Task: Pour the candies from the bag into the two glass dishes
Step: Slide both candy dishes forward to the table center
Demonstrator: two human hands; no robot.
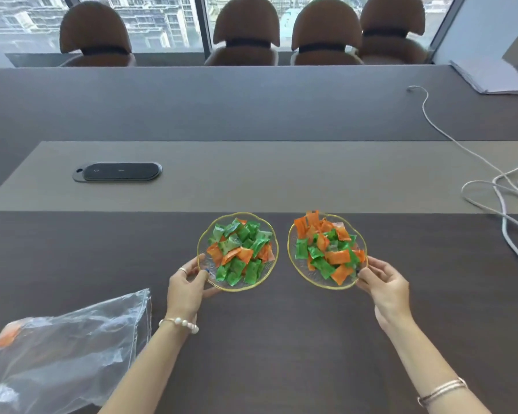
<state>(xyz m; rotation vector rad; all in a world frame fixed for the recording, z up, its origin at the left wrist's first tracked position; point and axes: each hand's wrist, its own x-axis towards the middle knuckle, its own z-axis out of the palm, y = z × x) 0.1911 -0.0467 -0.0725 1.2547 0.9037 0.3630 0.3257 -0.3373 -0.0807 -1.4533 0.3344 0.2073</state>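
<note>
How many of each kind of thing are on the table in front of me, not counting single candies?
Glass dishes of candies: 2, left dish and right dish
Plastic bag: 1
Paper stack: 1
Table socket panel: 1
White cables: tangled, cannot count
Total: 5, cables excluded

Clear ribbed glass dishes (210,234), gilt rims; glossy crinkled plastic bag (66,348); matt woodgrain table (281,339).
</note>
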